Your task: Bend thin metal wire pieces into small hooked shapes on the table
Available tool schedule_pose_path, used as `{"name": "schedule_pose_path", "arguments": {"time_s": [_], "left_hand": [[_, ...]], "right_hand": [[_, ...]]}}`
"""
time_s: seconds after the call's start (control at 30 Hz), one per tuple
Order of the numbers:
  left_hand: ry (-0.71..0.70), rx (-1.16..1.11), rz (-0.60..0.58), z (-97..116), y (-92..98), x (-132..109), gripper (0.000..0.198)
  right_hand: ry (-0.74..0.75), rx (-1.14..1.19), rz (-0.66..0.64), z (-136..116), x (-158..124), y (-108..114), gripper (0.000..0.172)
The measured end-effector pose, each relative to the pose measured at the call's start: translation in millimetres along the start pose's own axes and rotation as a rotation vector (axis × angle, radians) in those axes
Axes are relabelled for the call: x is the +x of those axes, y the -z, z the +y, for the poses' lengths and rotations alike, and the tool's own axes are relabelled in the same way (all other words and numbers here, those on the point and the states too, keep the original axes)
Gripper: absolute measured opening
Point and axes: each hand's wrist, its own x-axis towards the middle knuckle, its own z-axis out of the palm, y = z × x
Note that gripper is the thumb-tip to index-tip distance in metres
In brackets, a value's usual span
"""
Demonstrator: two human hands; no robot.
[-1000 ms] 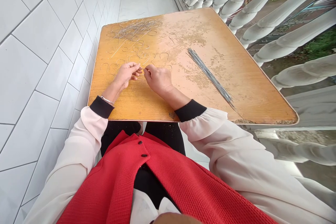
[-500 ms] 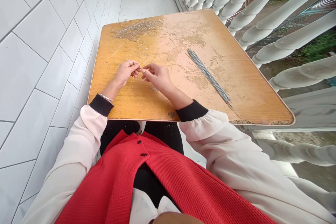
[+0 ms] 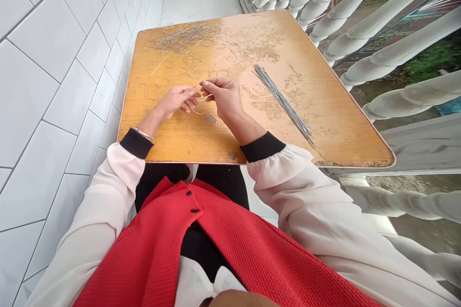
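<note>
Two hands meet just left of centre frame, your left hand (image 3: 175, 100) and right hand (image 3: 225, 97) each pinching the curved wire (image 3: 197, 110) fingertip-close, likely for control, above the table (image 3: 324, 120), straight wires (image 3: 283, 103) bundled rightward, bent hooks (image 3: 183, 38) heaped upper left.

Thin metal wire (image 3: 196, 108); worn wooden table (image 3: 324, 105) (finish flaking).

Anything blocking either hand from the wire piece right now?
Nothing visible. The left hand and right hand both pinch the thin wire at their fingertips, above the table.
</note>
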Motion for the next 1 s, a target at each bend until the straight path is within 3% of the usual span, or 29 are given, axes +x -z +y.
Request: {"name": "schedule_pose_path", "arguments": {"time_s": [0.1,0.3,0.47,0.77,1.0], "left_hand": [[0.078,0.015,-0.079,0,0.9,-5,0.033],[0.098,-0.021,-0.162,-3,-1.0,-6,0.026],[0.102,-0.101,-0.106,-3,-3.0,-7,0.025],[0.101,-0.127,-0.043,0,-1.6,-7,0.032],[0.155,-0.107,0.008,1,-1.3,-6,0.031]], "right_hand": [[-0.016,0.028,0.066,-2,1,1,0.021],[-0.066,0.090,0.115,-3,4,3,0.026],[-0.111,0.167,0.108,-3,8,9,0.027],[-0.116,0.050,-0.132,-11,-1,9,0.024],[-0.050,0.038,-0.119,-14,-4,9,0.026]]}}
